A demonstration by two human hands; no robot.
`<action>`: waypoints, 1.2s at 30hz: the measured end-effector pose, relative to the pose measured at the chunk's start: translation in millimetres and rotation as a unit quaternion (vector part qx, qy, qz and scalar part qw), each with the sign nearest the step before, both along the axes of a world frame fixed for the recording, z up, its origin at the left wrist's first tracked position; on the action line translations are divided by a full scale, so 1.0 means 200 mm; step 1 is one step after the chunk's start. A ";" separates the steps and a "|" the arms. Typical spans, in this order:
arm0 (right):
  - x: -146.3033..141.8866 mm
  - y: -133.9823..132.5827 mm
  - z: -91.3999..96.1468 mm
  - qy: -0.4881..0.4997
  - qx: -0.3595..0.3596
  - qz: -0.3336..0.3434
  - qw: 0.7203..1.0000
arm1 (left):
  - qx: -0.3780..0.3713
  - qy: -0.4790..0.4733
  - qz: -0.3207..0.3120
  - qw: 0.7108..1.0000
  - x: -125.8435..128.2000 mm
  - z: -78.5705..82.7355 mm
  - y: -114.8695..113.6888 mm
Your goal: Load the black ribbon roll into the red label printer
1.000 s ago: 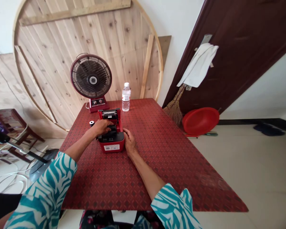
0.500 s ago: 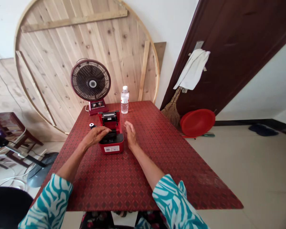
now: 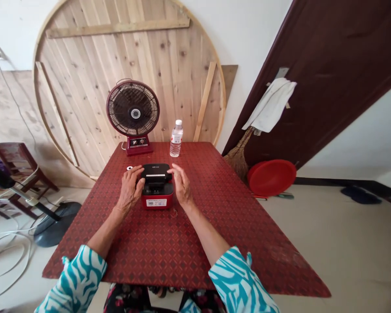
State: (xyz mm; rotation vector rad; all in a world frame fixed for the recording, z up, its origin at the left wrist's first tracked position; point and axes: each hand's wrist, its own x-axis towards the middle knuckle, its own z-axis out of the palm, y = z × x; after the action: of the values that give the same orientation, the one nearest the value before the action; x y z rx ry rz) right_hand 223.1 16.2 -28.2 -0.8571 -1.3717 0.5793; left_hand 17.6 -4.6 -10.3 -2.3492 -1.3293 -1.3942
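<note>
A small red printer with a black lid point(image 3: 157, 187) sits in the middle of the red patterned table point(image 3: 215, 226). Its lid is down. My left hand point(image 3: 129, 189) rests against the printer's left side, fingers curved along it. My right hand point(image 3: 181, 185) is at its right side, fingers stretched out and together, touching or nearly touching the casing. Neither hand holds anything. A small paper roll point(image 3: 129, 168) lies on the table just beyond my left hand.
A dark red table fan point(image 3: 133, 114) and a water bottle point(image 3: 176, 138) stand at the table's far end. A round wooden tabletop point(image 3: 84, 65) leans on the wall behind. A red basin point(image 3: 271, 177) and broom point(image 3: 237, 156) lie right; a stool point(image 3: 16, 167) and cables left.
The printer's lid, open a second ago, is now down. My left hand moved from inside the paper bay to the left side; my right hand lifted, then came back beside the printer.
</note>
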 end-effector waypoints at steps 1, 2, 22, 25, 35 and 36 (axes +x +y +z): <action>0.00 -0.03 -0.03 -0.007 0.003 0.003 1.000 | -0.014 0.005 0.002 1.000 -0.01 -0.01 0.01; 0.00 -0.05 -0.05 -0.014 0.007 0.006 1.000 | -0.027 0.013 0.002 1.000 -0.02 -0.02 0.01; -0.07 -0.01 -0.25 0.221 -0.134 -0.021 0.966 | -0.304 -0.324 -0.033 0.895 -0.06 -0.05 -0.05; -0.11 0.00 -0.28 0.223 -0.172 -0.010 0.960 | -0.405 -0.365 -0.069 0.836 -0.03 -0.05 -0.05; -0.14 -0.02 -0.28 0.248 -0.212 -0.006 0.945 | -0.489 -0.463 -0.113 0.731 -0.02 -0.05 -0.02; -0.14 -0.02 -0.28 0.250 -0.212 -0.003 0.945 | -0.494 -0.464 -0.113 0.726 -0.02 -0.06 -0.02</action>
State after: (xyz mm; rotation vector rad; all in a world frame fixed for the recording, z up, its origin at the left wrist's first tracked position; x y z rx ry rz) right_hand 194.3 11.9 -85.0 -0.9700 -0.7895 1.0340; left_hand 14.0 -8.0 -21.5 -2.3370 -2.6551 -2.6594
